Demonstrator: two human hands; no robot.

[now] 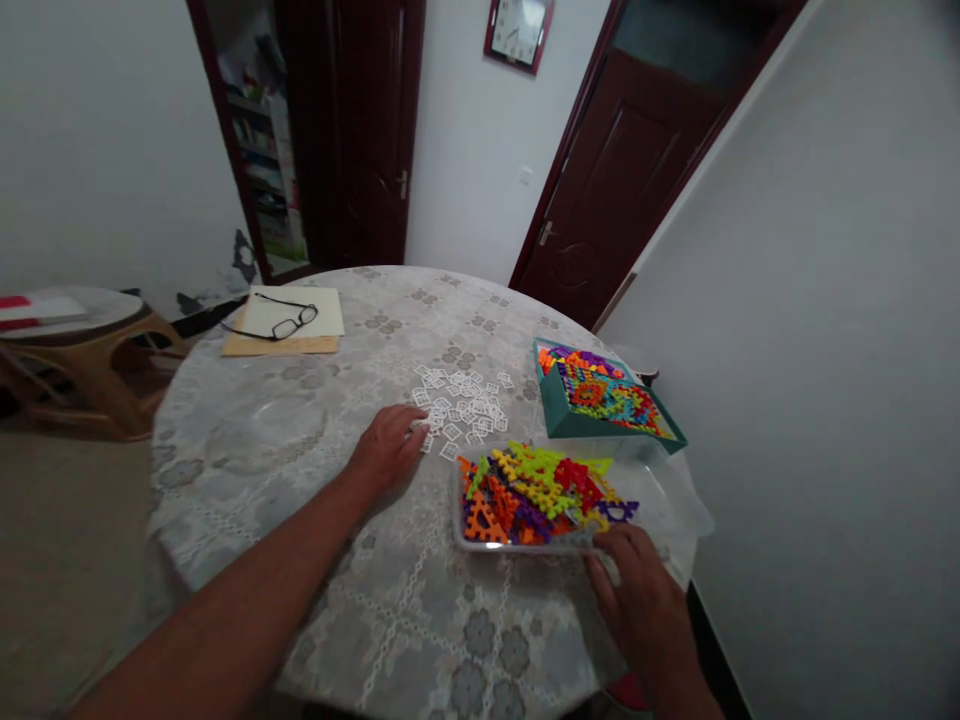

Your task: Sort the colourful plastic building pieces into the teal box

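Many thin white square frame pieces [469,408] lie scattered in a loose heap on the table. At the heap's left edge is my left hand [388,445], its fingers bent together around one white piece at the fingertips. My right hand [634,575] grips the near right rim of a clear plastic box [480,547], thumb outside and fingers over the edge. Inside the box, colourful toothed plastic building pieces [532,490] in orange, yellow, purple, red and lime are piled up.
A green box with a colourful printed picture [615,400] stands at the right edge. A clear lid or tray [667,490] lies beside the plastic box. Glasses [285,325] rest on papers [322,308] at the far left. Clear plastic [266,425] covers part of the patterned tablecloth [420,620].
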